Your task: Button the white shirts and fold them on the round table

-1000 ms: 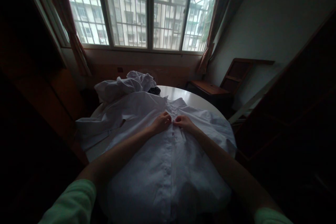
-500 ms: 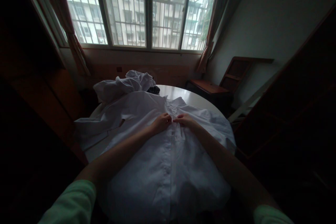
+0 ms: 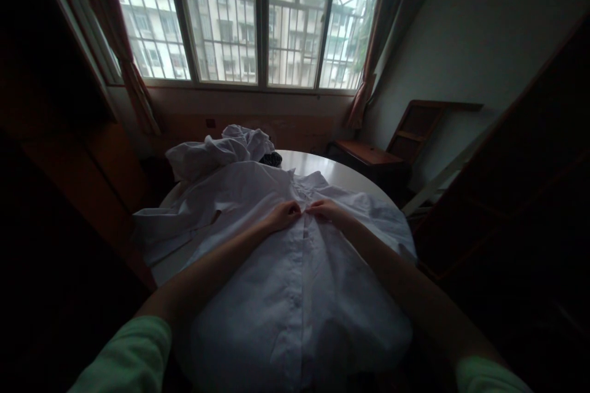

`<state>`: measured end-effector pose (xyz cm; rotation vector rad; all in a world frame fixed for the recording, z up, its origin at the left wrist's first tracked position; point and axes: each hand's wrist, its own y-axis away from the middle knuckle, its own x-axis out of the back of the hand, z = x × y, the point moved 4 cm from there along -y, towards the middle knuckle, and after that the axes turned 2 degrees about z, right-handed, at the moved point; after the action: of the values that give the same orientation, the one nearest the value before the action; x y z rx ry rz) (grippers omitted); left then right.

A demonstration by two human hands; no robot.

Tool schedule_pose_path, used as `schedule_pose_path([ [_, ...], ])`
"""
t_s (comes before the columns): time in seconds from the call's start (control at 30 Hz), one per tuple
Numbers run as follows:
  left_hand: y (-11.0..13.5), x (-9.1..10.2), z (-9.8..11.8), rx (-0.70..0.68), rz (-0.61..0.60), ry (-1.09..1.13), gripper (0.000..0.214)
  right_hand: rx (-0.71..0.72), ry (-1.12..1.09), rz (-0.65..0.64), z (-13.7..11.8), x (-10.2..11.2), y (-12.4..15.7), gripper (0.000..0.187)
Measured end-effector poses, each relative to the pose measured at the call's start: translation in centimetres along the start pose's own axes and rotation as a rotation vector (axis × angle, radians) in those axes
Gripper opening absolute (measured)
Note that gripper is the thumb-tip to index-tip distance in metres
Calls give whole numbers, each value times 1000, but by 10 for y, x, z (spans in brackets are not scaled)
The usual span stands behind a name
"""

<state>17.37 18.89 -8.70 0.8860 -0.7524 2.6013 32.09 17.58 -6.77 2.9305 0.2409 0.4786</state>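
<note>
A white button-front shirt [image 3: 258, 295] lies spread over a round white table [image 3: 318, 164], its collar pointing towards the window and its hem hanging over the near edge. On the upper front placket, below the collar, my left hand [image 3: 284, 215] pinches the cloth with curled fingers. Just to its right, almost touching, my right hand [image 3: 324, 209] pinches the other side of the placket between thumb and fingers. Whether a button sits between the fingertips is too small to tell. One sleeve stretches out to the left.
Crumpled white cloth [image 3: 221, 150] is heaped at the table's back left, beside a dark patterned bundle [image 3: 271, 159]. A wooden chair [image 3: 369, 152] stands beyond the table at the right. A barred window [image 3: 258, 24] with curtains fills the back; dark wooden furniture flanks both sides.
Both hands stay at the same spot on the placket, and my right fingertips have drawn slightly closer to the left hand. The view has shifted very slightly.
</note>
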Motion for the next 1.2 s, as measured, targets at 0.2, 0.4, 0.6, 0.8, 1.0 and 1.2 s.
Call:
schedule_pose_path([
  [0.2,1,1,2,-20,-19,37,10,91,118,107,-12,5,-12,15],
  [0.4,2,2,1,5,7,67,11,165,238,180,-19,-4,-16,8],
  [0.6,1,3,0,25,18,99,7,183,348,181,-20,-10,-19,12],
  [0.8,1,5,-2,67,33,99,8,203,365,208,-5,-19,-11,11],
  [1.0,0,3,-5,61,47,98,8,240,396,245,4,-19,-10,12],
  [1.2,1,5,-4,81,51,131,11,273,379,239,5,-18,-8,13],
])
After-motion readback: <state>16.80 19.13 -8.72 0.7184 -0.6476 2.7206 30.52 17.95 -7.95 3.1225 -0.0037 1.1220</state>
